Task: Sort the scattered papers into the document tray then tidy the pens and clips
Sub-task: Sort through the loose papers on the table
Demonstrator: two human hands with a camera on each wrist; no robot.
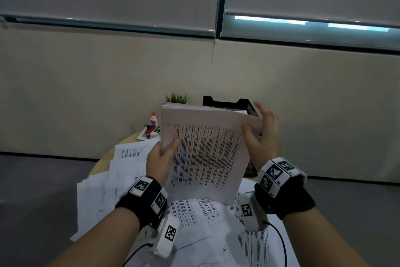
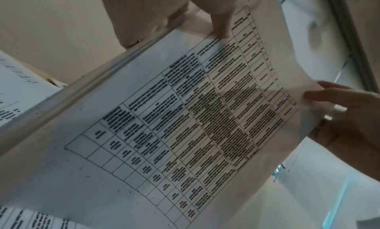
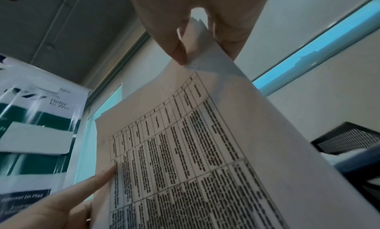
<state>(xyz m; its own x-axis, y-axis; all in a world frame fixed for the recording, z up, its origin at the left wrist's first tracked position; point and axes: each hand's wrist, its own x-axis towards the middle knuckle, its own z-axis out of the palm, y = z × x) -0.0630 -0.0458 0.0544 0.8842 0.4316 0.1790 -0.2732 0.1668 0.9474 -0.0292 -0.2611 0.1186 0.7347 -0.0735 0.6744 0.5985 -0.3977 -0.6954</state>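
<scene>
A stack of printed papers (image 1: 203,154) with a table on its top sheet is held upright above the round table. My left hand (image 1: 162,154) grips the stack's left edge, thumb on the front. My right hand (image 1: 257,134) pinches its upper right corner between thumb and fingers. The left wrist view shows the same stack of papers (image 2: 185,118) close up, as does the right wrist view, where the pinched corner of the stack of papers (image 3: 197,42) shows plainly. A black mesh document tray (image 1: 233,104) stands just behind the stack. Many loose papers (image 1: 108,184) lie scattered on the table.
A white organiser tray (image 1: 149,132) with small stationery and a glue bottle (image 1: 153,118) sit at the back left of the wooden table (image 1: 104,160). A small green plant (image 1: 176,98) stands behind. The beige wall is close behind the table.
</scene>
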